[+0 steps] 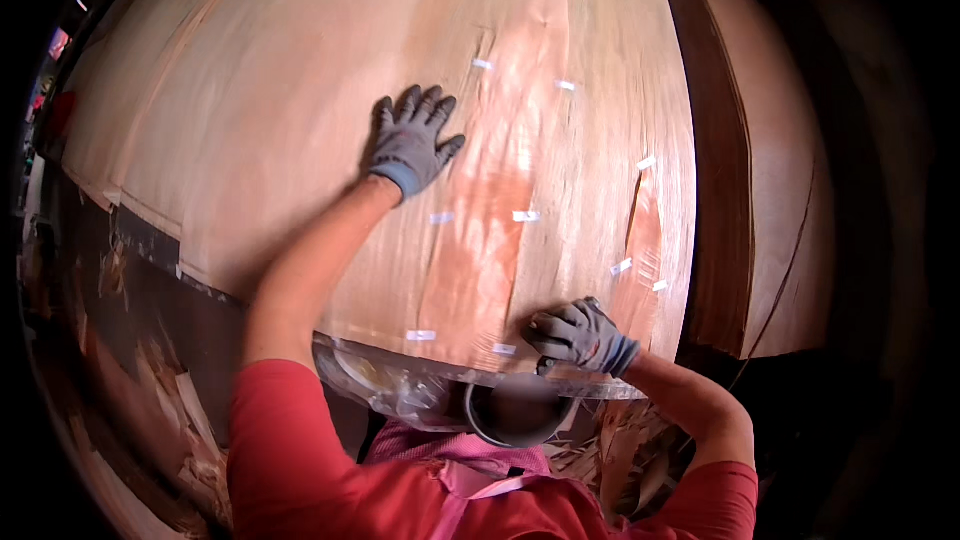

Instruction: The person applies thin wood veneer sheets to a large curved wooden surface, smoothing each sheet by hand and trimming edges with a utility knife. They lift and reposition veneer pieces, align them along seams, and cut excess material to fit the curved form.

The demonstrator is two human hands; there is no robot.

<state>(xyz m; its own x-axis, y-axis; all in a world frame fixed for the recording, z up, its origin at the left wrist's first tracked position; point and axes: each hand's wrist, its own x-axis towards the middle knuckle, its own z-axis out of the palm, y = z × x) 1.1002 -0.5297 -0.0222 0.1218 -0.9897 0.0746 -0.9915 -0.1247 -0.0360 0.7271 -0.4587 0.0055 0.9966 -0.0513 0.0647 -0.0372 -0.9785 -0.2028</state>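
Observation:
A large sheet of pale wood veneer (300, 140) lies before me. Darker reddish patches, a long tapering one (475, 280) and a narrow one (640, 250), are set into it, with short strips of white tape (525, 216) across their seams. My left hand (408, 145), in a grey glove, rests flat on the sheet with fingers spread, left of the long patch. My right hand (580, 336), gloved alike, is by the sheet's near edge between the two patches. Its fingers are curled in; whatever they may hold is hidden.
A round dark container (480, 428) sits beneath the near edge, beside crumpled clear plastic (415, 395). Veneer scraps (625, 450) lie below at right, more strips (185, 420) at lower left. Another stack of veneer (790, 230) stands at the right across a dark gap.

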